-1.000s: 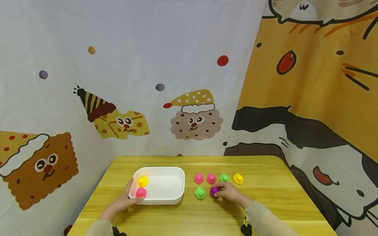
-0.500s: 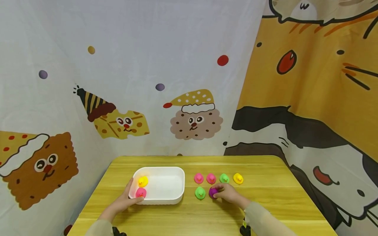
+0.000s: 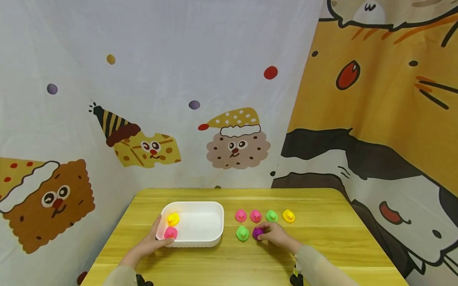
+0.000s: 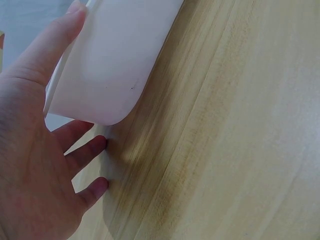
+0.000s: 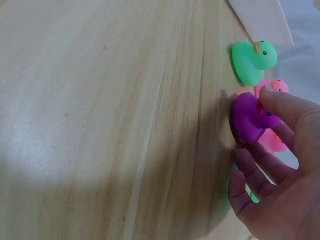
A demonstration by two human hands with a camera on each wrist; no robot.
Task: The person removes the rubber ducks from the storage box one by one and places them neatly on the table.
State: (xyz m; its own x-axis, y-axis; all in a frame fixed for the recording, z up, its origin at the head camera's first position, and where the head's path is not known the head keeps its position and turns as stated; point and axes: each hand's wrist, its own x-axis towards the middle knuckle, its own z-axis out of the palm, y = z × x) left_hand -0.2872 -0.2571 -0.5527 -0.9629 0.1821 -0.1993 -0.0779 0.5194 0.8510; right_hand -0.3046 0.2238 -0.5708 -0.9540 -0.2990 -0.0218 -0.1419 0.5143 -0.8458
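Left hand (image 3: 152, 240) grips corner of tray (image 3: 201, 223), thumb on rim, lower fingers spread | yellow duck (image 3: 173, 219), pink duck (image 3: 171, 232) inside, left end | green duck (image 3: 242, 233) on table (image 3: 214, 264) | purple duck (image 3: 256, 233) just right of it, pinched by right hand (image 3: 275, 234), thumb to fingertips

**A left hand (image 4: 37, 150) is holding a white container (image 4: 115, 55) at its rounded corner**

A person's bare hand is filling the left side, palm turned partly into sight. Its thumb (image 4: 46, 52) is lying along the container's rim. Below the container's end, three fingers (image 4: 87, 153) are standing apart, the topmost partly hidden behind the lower edge; I'm not managing to tell whether the tips are touching the wood. The container's smooth outer wall is carrying a small dark mark. A light-brown wooden tabletop (image 4: 235, 125) is stretching rightward, its grain running diagonally, soft shadow falling near the fingers. A pale bluish backdrop (image 4: 30, 22) is showing at upper left.
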